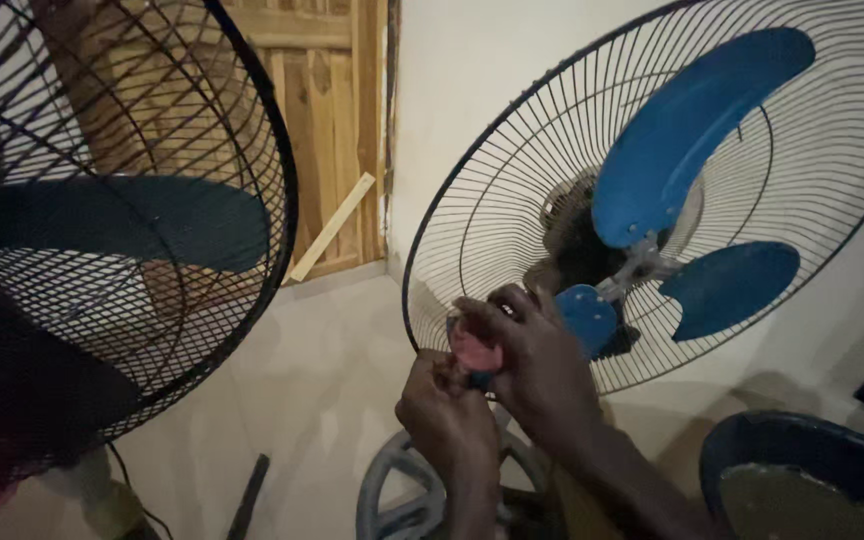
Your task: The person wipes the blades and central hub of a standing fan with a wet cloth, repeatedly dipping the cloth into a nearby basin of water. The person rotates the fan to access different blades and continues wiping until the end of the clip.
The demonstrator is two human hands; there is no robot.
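1. The left hand [449,415] is clenched around a tool's dark handle, just below the right hand.
2. The right hand [532,350] grips a small red rounded piece [474,352] at the lower rim of the round black wire fan guard [492,190].
3. Three blue plastic blades [687,130] sit inside that guard.
4. A dark round basin [752,450], bottom right, holds a murky brownish fill.
5. A second black wire-caged fan [252,200] stands at left.
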